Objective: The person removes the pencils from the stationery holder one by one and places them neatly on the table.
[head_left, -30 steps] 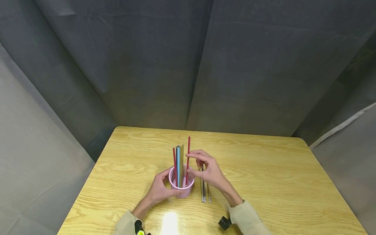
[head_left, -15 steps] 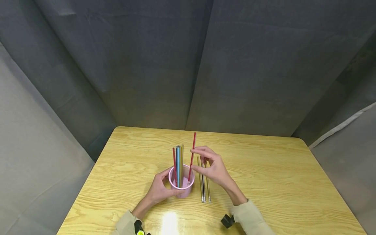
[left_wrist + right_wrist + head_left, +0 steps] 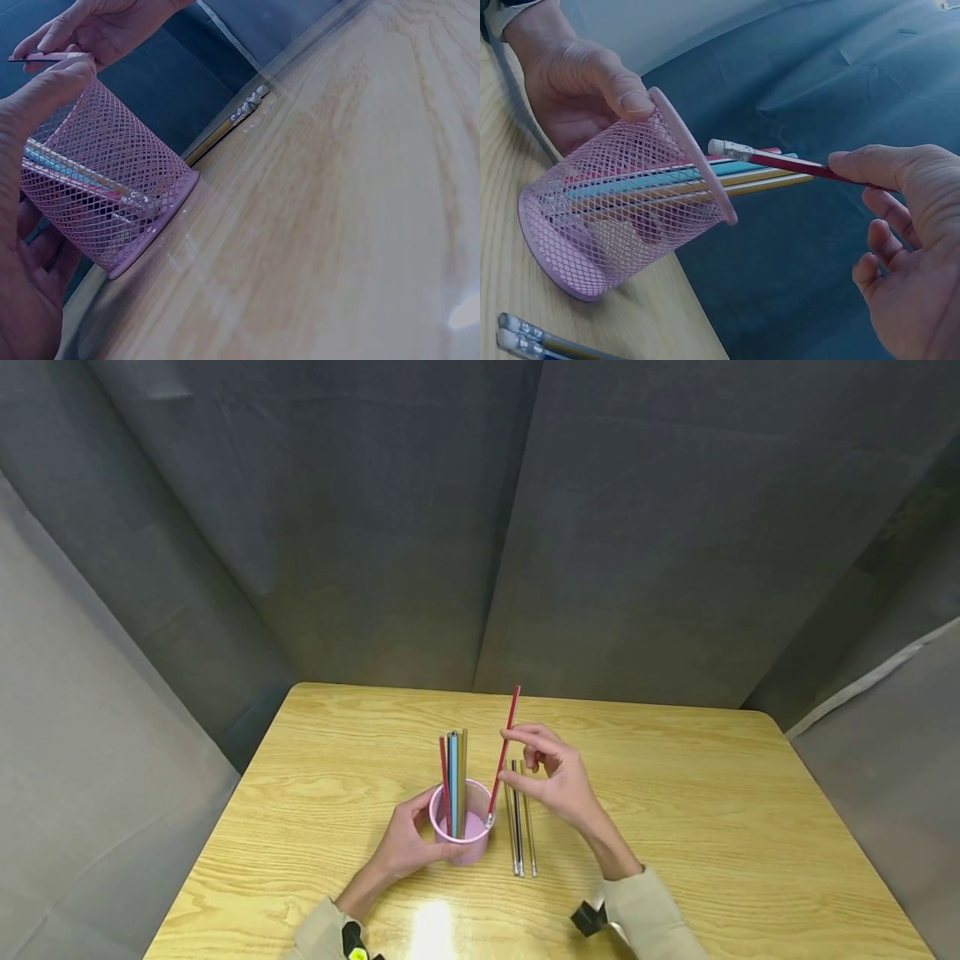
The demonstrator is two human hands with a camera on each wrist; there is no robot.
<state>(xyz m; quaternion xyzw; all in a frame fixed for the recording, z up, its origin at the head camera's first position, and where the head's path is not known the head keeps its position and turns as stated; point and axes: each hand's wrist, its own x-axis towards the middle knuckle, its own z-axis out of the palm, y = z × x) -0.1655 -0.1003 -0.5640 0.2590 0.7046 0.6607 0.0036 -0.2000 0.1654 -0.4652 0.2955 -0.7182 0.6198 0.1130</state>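
Note:
My left hand (image 3: 411,842) grips a pink mesh pencil cup (image 3: 472,857) from its left side, with the thumb over the near rim. Inside, several pencils lean left: a red one (image 3: 444,768), a light blue one (image 3: 454,777), and yellow and dark ones. Between thumb and fingertips, my right hand (image 3: 555,777) pinches another red pencil (image 3: 504,752), which slants up and away to the right. Its white eraser (image 3: 718,147) points down, just above the cup's rim in the right wrist view. The other right fingers are loosely curled.
Several pencils (image 3: 519,827) lie side by side on the wooden table (image 3: 675,810), close to the cup's right, eraser ends toward me. Grey curtains (image 3: 375,527) hang behind and at both sides of the table.
My right hand has drawn the red pencil up and to the right, from inside the cup to its right rim. The left hand and the cup have stayed put.

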